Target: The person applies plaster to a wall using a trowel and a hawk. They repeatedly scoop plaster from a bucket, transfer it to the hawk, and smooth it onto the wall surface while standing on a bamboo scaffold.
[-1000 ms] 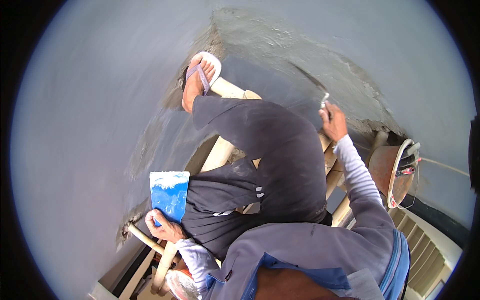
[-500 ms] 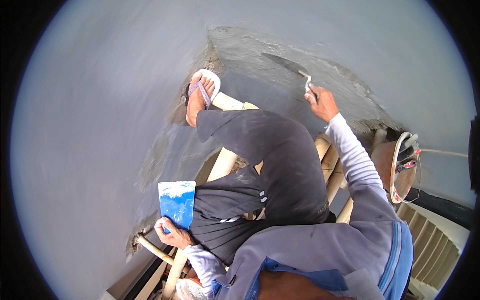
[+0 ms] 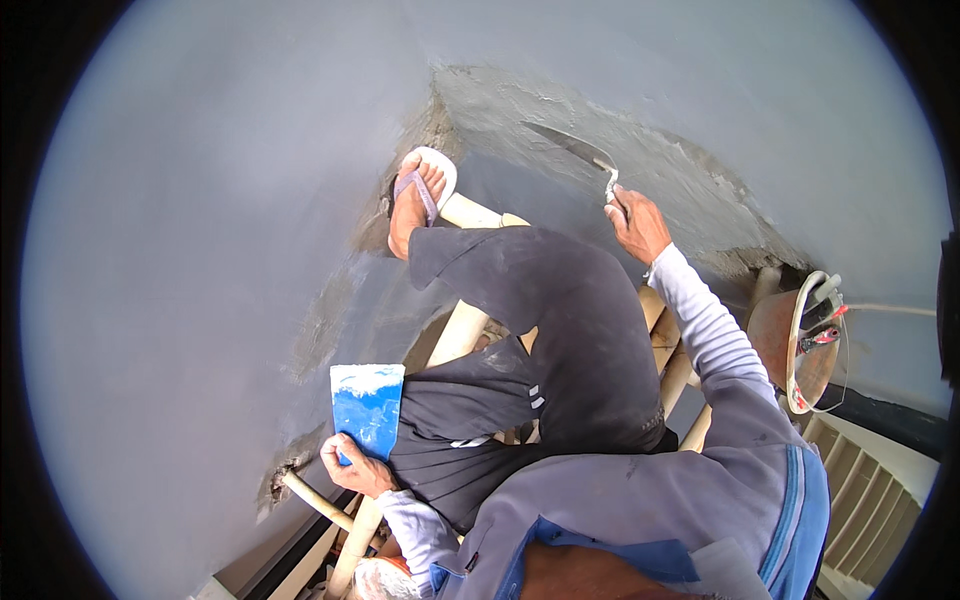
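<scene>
My right hand (image 3: 637,222) is closed around the handle of a pointed trowel (image 3: 572,146). The trowel's blade lies at a patch of rough, wet-looking grey plaster (image 3: 660,165) on the far wall; whether it touches cannot be told. Low on the left, my left hand (image 3: 358,467) grips the lower edge of a blue flat scraper (image 3: 366,412). White paste coats the scraper's top edge, and it rests close to my dark trouser leg.
Bamboo poles (image 3: 460,335) cross beneath my legs, and my sandalled foot (image 3: 422,195) is near the wall corner. A bucket (image 3: 775,325) with tools hangs or stands at the right. Slatted steps (image 3: 860,490) show at the lower right.
My right hand has drawn the trowel slightly down and nearer, turning its blade a little. The whole view has shifted slightly; my left hand still holds the scraper.
</scene>
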The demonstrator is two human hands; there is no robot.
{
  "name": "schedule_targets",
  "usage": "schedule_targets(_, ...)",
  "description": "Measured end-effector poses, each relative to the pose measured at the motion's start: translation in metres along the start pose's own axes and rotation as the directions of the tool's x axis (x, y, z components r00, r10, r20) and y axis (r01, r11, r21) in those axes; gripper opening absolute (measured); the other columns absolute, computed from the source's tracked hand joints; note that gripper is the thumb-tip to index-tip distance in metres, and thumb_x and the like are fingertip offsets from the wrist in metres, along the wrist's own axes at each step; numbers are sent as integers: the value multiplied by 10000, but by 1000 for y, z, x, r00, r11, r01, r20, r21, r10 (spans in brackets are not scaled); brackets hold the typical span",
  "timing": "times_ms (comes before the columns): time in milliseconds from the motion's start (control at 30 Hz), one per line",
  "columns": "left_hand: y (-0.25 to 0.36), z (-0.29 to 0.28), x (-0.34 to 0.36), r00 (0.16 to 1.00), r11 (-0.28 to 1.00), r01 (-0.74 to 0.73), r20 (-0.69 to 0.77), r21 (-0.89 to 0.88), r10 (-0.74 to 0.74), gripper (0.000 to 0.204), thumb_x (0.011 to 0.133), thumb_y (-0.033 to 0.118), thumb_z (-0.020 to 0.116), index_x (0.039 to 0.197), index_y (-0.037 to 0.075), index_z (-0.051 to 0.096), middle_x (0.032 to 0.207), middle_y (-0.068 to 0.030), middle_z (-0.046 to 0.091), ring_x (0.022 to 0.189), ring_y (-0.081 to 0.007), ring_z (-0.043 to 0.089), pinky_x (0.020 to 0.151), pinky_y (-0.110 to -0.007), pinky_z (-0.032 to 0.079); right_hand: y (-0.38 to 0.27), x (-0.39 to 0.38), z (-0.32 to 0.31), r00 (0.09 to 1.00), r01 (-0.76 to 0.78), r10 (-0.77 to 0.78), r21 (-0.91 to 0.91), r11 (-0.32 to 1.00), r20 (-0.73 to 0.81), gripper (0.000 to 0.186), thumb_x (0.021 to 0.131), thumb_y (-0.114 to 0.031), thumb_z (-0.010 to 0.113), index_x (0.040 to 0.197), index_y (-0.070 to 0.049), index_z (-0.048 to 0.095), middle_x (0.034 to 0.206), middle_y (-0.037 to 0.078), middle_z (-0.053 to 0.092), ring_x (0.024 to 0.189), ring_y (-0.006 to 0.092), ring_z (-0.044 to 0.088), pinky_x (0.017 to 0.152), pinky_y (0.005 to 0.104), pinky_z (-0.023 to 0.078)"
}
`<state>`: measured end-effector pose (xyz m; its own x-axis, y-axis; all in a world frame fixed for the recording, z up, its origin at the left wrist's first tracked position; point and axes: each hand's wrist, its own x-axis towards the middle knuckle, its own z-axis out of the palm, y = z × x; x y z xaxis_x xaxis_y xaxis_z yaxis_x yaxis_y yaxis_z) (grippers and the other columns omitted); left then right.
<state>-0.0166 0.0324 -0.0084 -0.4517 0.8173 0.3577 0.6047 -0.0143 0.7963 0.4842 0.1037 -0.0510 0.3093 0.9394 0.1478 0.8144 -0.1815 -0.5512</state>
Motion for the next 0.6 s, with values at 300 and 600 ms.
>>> schedule_targets(300,-7,-4,0,1000,999,28,-5,16,-28,265,878,241,595,768,16,510,731,-12,494,709,-123,427,682,-260,361,-1,11,-39,997,14,-8,76,997,-78,318,855,-231,516,1010,37,591,874,272,602,820,428,572,740,430,439)
schedule_targets(600,0,-1,0,1000,1000,-7,-3,25,7,265,880,231,587,759,6,516,741,-22,497,715,-129,429,682,-266,360,-8,24,-78,986,-68,79,-77,995,147,286,866,-221,481,955,27,593,787,264,587,766,435,563,702,462,427)
